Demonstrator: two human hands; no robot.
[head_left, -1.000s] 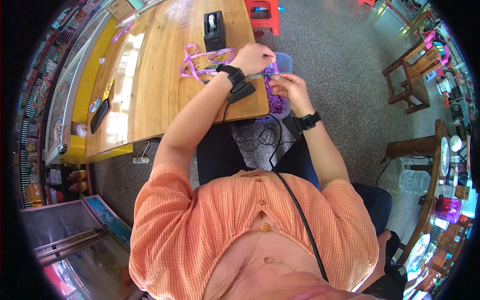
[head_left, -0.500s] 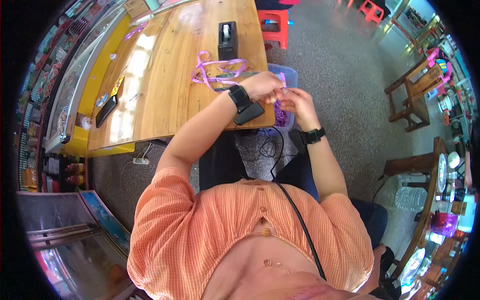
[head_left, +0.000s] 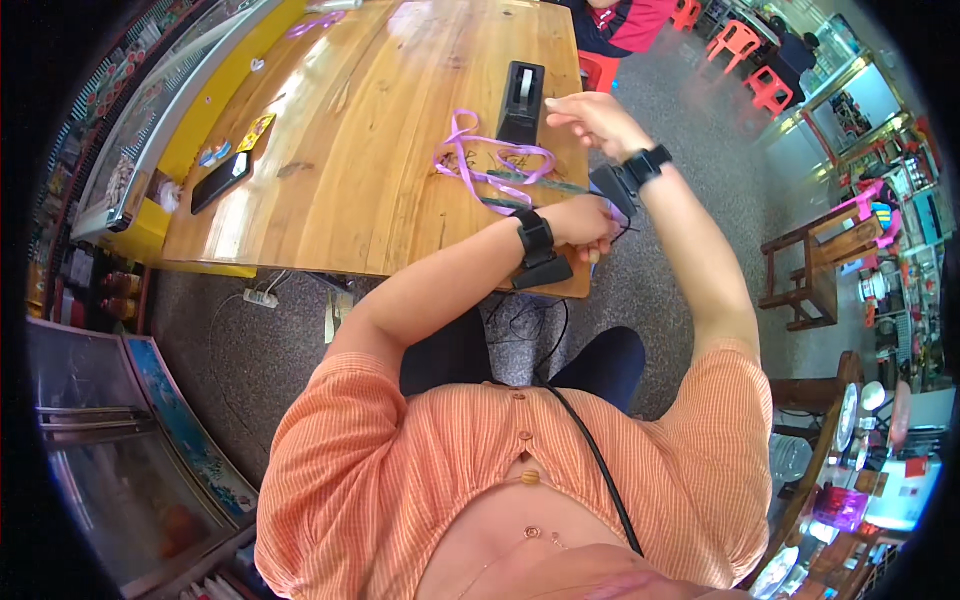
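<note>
At the right edge of the wooden table, my left hand (head_left: pixel 588 224) is closed, with a bit of purple ribbon at its fingers; the held part is mostly hidden. My right hand (head_left: pixel 598 120) is raised just right of the black tape dispenser (head_left: pixel 521 105), its fingers stretched towards it and apart from it, holding nothing visible. A loose length of purple ribbon (head_left: pixel 461 142) lies in loops on the table left of the dispenser. Each wrist wears a black band with a dark box.
The wooden table (head_left: pixel 350 150) carries a phone (head_left: pixel 221 183) and a small yellow packet (head_left: pixel 257 132) at its left. Red stools (head_left: pixel 734 43) and a seated person in red (head_left: pixel 640 25) are beyond. A wooden chair (head_left: pixel 805 270) stands at right. A cable (head_left: pixel 590 440) crosses my front.
My hands have parted: the right has moved up towards the tape dispenser, while the left has stayed low at the table edge. The view has shifted, so the table appears farther right.
</note>
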